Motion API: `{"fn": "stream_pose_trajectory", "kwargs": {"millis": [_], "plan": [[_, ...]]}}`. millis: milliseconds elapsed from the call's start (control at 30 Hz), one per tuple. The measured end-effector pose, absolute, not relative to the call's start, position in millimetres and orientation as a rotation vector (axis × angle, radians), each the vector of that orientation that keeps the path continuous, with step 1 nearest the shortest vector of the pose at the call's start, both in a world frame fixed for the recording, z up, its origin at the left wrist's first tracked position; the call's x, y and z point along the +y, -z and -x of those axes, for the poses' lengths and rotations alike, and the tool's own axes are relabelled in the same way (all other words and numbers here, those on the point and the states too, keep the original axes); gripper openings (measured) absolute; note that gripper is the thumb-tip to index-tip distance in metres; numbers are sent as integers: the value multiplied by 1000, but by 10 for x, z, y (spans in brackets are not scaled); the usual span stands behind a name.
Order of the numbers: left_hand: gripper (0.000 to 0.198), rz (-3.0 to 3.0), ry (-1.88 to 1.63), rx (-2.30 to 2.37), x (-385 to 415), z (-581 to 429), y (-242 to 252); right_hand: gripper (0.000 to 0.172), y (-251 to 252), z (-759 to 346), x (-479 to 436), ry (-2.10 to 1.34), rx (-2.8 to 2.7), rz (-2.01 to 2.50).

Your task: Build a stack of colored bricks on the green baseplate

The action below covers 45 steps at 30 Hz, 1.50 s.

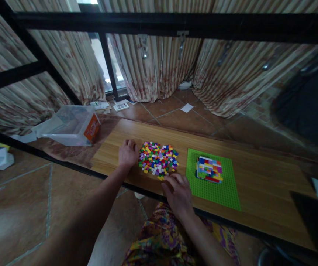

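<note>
A pile of small multicoloured bricks (158, 158) is spread on the wooden table. My left hand (128, 152) rests at the pile's left edge, its fingers curled together; whether anything is between them is too small to tell. At the pile's lower right edge is my right hand (177, 190), thumb and fingers apart, its fingertips beside the nearest bricks. Right of it lies a green studded baseplate (213, 195), which bears a block built of many coloured bricks (209, 169).
The wooden table (264, 184) runs left to right with a dark front edge. A clear plastic bin (70, 125) with an orange label stands beyond its left end. Black metal bars (159, 22) cross above, before striped curtains (159, 66). A dark object covers the table's right end.
</note>
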<state>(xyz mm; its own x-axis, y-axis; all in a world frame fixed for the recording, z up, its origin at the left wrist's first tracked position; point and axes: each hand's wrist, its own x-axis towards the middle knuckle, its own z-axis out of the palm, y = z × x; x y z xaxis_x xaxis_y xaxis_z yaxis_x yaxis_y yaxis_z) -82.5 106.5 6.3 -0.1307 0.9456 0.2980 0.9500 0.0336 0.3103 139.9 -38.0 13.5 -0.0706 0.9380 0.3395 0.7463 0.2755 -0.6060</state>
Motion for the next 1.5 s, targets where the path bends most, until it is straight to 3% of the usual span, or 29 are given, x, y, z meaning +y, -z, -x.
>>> {"fn": "stream_pose_trajectory", "kwargs": {"millis": [333, 633, 1233, 1500], "plan": [[24, 2073, 689, -2249, 1056, 823, -63, 10, -15, -1338, -192, -198, -1928, 1473], [22, 2083, 697, -2272, 1038, 785, -93, 18, -30, -1529, -83, -50, -1890, 1498], [21, 2086, 700, -2292, 1043, 793, -103, 17, 38, -1246, -161, -152, -2005, 1456], [26, 2058, 728, -2252, 1063, 845, -51, 17, -171, -1253, -285, -286, -1854, 1476]]}}
